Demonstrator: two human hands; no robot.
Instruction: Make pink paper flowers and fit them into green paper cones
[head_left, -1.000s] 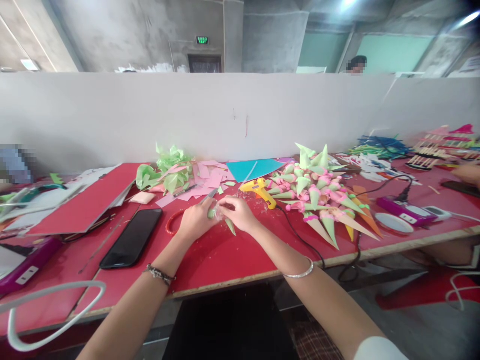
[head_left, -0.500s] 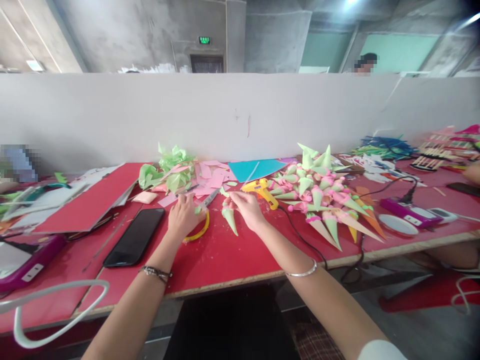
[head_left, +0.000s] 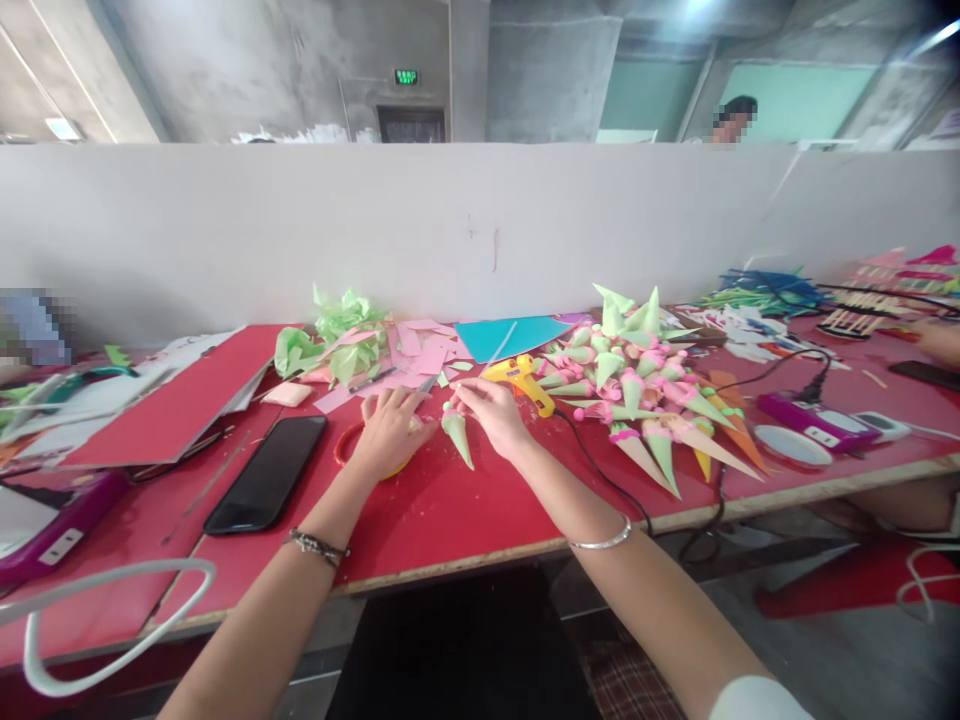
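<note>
My left hand (head_left: 390, 430) is spread over scissors with a red handle loop (head_left: 345, 445) and a yellow one, partly covered; their blade (head_left: 427, 384) shows past my fingers. Its fingers are apart, above the loops. My right hand (head_left: 491, 412) has its thumb and fingertips pinched together just above a pale green paper cone (head_left: 459, 442). The cone lies point toward me, with a small green ball at its wide end. Whatever the right fingertips pinch is too small to name. A yellow glue gun (head_left: 517, 375) lies right behind that hand.
Many green and pink paper cones (head_left: 630, 380) are heaped on the right. Pink paper scraps (head_left: 420, 350) and crumpled green tissue (head_left: 349, 320) lie behind my left hand. A black phone (head_left: 266, 475) is at left, near red board (head_left: 180, 400). The glue gun's cord (head_left: 600, 470) crosses the table's front edge.
My left hand has shifted right and its fingers have spread, uncovering the red handle loop. The right hand and the green cone stay nearly where they were.
</note>
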